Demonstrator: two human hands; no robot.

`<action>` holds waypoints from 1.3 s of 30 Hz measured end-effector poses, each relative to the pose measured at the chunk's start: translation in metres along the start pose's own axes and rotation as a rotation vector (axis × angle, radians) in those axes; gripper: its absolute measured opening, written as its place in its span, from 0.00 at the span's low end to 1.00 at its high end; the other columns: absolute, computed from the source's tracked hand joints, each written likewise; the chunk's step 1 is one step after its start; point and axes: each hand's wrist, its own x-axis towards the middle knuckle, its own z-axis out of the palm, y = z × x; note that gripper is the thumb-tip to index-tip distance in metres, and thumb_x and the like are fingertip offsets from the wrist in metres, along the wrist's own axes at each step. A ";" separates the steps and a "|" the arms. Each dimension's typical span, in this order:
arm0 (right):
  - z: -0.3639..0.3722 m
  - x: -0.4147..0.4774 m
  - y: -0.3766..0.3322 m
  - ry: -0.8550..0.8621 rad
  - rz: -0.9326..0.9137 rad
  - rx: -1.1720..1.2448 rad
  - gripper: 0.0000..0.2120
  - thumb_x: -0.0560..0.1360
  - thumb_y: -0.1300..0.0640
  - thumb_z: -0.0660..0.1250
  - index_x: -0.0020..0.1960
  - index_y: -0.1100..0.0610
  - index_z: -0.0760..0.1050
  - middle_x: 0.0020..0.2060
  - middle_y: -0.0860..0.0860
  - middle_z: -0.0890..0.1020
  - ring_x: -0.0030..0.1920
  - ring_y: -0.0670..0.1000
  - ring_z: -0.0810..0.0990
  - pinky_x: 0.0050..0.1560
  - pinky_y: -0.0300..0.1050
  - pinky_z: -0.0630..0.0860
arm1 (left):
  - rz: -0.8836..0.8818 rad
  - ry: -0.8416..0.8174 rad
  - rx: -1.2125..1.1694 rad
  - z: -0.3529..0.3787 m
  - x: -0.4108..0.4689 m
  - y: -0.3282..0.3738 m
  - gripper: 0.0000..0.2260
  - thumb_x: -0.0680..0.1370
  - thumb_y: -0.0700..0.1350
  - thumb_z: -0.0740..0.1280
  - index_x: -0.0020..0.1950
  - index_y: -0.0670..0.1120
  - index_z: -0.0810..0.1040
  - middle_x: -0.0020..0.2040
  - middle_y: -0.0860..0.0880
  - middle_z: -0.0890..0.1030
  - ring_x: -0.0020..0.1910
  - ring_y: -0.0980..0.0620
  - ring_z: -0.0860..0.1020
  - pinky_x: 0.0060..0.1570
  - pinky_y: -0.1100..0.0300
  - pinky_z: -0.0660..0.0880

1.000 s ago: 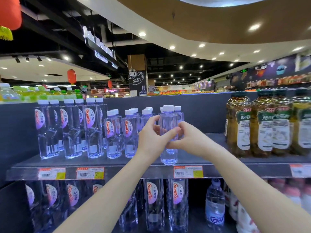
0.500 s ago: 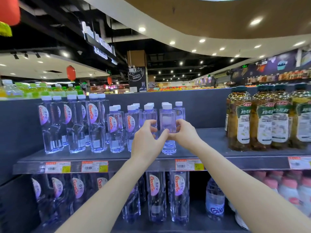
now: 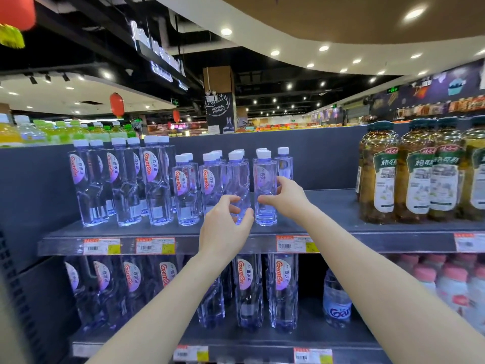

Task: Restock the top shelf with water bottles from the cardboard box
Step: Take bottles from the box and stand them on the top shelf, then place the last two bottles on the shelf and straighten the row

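Observation:
A clear water bottle [image 3: 265, 179] with a white cap stands on the top shelf [image 3: 328, 227], at the right end of the front row of small bottles. My right hand [image 3: 287, 198] grips its lower half, thumb on the front and fingers round the right side. Just left of it, my left hand [image 3: 225, 222] hovers with loosely curled fingers in front of the base of the neighbouring bottle [image 3: 237, 179] and holds nothing. Taller water bottles [image 3: 123, 182] fill the shelf's left part. The cardboard box is out of view.
Amber tea bottles [image 3: 420, 174] stand on the top shelf to the right, with bare shelf between them and the water. The lower shelf [image 3: 262, 345] holds more water bottles and pink-capped white bottles [image 3: 451, 290]. Price tags line the shelf edges.
The bottle held by both hands now stands on the shelf in the front row. My left hand has let go and dropped slightly left; my right hand still grips it.

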 end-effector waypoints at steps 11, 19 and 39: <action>-0.011 -0.030 -0.015 0.079 0.099 -0.221 0.24 0.74 0.60 0.70 0.68 0.60 0.70 0.56 0.56 0.80 0.55 0.57 0.79 0.51 0.50 0.78 | 0.250 -0.034 0.363 -0.028 -0.027 -0.008 0.22 0.81 0.54 0.64 0.73 0.48 0.72 0.61 0.50 0.79 0.61 0.49 0.75 0.59 0.54 0.73; -0.008 -0.114 -0.059 -0.021 0.047 -0.677 0.23 0.75 0.65 0.59 0.70 0.58 0.72 0.64 0.56 0.79 0.60 0.59 0.78 0.58 0.53 0.79 | 0.374 -0.160 0.561 -0.092 -0.035 -0.011 0.29 0.82 0.57 0.59 0.80 0.45 0.64 0.72 0.47 0.74 0.71 0.46 0.71 0.70 0.51 0.67; 0.094 -0.319 -0.165 -0.206 0.000 -0.950 0.12 0.75 0.63 0.63 0.58 0.60 0.74 0.56 0.56 0.78 0.56 0.60 0.78 0.47 0.48 0.68 | 0.308 -0.343 0.806 -0.271 -0.164 -0.077 0.26 0.80 0.56 0.59 0.75 0.43 0.68 0.66 0.45 0.77 0.64 0.44 0.75 0.61 0.51 0.73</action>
